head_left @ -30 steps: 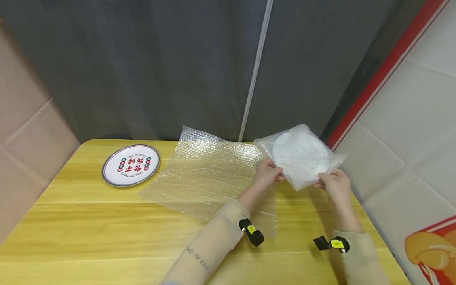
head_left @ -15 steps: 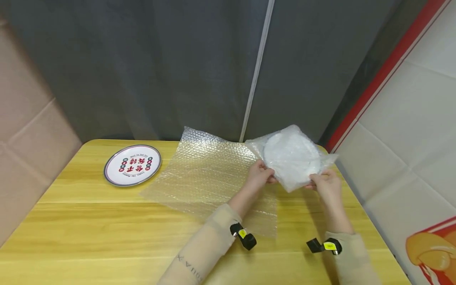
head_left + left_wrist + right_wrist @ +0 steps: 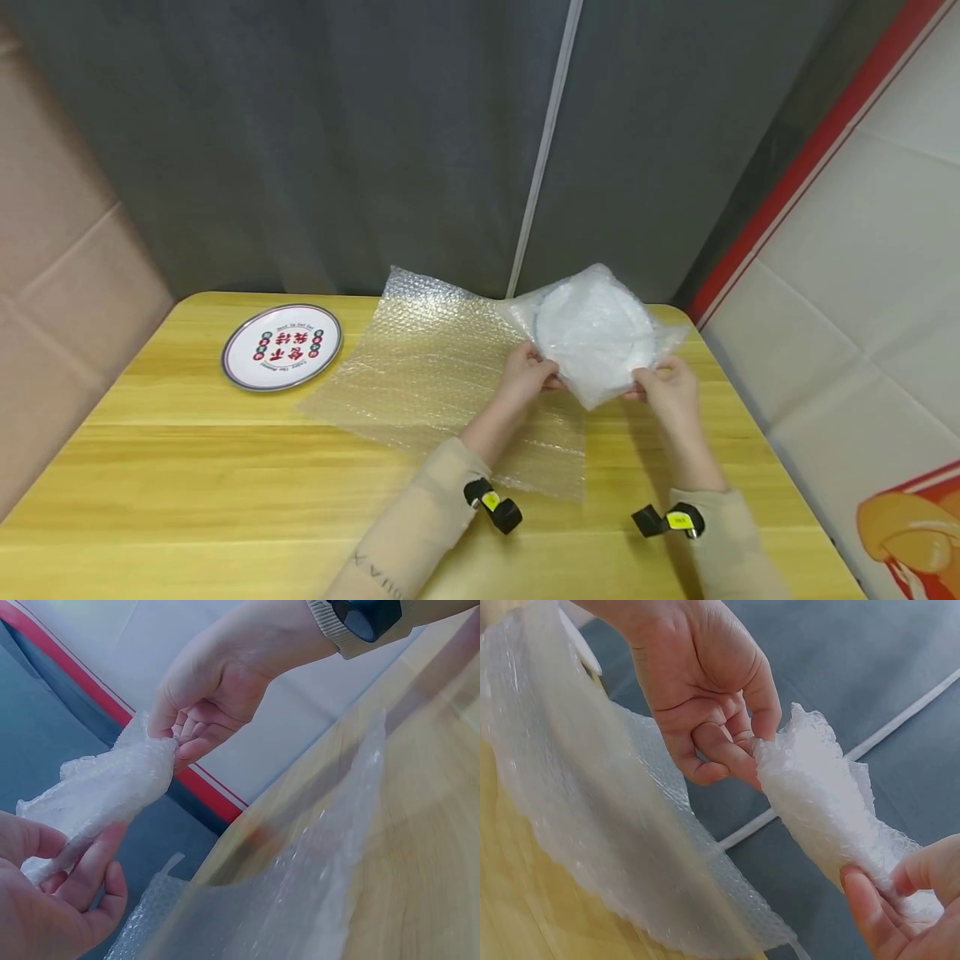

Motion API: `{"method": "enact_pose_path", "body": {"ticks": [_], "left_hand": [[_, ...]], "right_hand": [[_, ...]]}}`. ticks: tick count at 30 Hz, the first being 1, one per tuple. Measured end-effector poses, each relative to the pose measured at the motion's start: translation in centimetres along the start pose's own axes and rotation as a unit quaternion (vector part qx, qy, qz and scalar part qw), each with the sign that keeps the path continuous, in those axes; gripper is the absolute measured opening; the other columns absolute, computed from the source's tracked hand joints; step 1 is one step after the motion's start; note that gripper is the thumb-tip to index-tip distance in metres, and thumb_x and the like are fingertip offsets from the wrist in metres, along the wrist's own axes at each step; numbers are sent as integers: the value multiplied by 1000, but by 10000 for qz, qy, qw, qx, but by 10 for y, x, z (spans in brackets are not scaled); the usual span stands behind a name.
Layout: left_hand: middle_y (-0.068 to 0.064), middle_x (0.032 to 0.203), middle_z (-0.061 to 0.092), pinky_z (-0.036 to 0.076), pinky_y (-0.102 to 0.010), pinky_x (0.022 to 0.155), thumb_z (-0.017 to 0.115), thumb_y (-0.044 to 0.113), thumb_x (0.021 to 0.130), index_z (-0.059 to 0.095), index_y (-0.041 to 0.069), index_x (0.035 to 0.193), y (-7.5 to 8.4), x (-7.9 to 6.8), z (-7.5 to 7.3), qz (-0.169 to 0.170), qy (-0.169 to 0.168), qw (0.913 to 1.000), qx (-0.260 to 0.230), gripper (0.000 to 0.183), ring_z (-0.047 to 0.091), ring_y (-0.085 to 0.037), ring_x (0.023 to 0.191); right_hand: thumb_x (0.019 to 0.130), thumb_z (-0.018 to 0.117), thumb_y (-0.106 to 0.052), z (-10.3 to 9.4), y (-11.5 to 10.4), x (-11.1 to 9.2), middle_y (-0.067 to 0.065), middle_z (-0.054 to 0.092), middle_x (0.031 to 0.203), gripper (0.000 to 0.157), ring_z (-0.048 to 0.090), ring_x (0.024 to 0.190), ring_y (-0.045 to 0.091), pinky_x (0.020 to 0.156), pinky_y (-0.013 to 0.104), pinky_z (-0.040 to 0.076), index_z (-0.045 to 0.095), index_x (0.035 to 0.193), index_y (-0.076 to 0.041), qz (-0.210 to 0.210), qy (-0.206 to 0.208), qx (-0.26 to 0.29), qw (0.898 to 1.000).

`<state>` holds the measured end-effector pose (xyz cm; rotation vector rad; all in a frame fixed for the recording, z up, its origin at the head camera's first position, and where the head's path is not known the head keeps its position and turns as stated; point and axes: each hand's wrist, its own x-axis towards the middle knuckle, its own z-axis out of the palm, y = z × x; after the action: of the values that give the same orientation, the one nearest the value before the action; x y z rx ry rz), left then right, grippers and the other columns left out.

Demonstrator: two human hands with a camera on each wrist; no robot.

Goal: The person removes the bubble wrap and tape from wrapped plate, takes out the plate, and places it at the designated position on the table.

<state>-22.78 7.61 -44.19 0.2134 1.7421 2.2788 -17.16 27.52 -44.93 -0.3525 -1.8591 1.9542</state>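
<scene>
A round white plate wrapped in bubble wrap [image 3: 596, 333] is held up off the table at the back right, tilted, with loose wrap corners sticking out. My left hand [image 3: 525, 375] pinches its lower left edge between thumb and fingers. At the lower right edge, my right hand [image 3: 671, 393] pinches it the same way. Both hands also show on the wrapped plate [image 3: 112, 784] in the left wrist view. Beneath and to the left lies a flat sheet of bubble wrap [image 3: 427, 375]. An unwrapped white plate [image 3: 281, 347] with red lettering rests face up at the left.
The wooden table [image 3: 225, 483] ends at a dark grey curtain [image 3: 337, 150] behind. A white wall panel [image 3: 847, 275] with red trim stands along the right side, and a pinkish panel [image 3: 60, 250] along the left.
Both hands have moved steadily left with the wrapped plate, bringing it partly over the right side of the bubble wrap sheet. The lettered plate and the sheet have stayed in place.
</scene>
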Motion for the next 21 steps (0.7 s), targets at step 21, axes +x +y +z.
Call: {"method": "enact_pose_path", "body": {"ticks": [21], "left_hand": [[-8, 68, 58, 58, -43, 70, 51, -14, 82, 49, -4, 96, 9, -14, -42, -37, 179, 9998, 85, 17, 60, -18, 55]], "right_hand": [[84, 52, 13, 45, -9, -14, 3, 60, 61, 18, 62, 49, 13, 59, 38, 59, 40, 95, 6, 471, -347, -593, 9965]]}}
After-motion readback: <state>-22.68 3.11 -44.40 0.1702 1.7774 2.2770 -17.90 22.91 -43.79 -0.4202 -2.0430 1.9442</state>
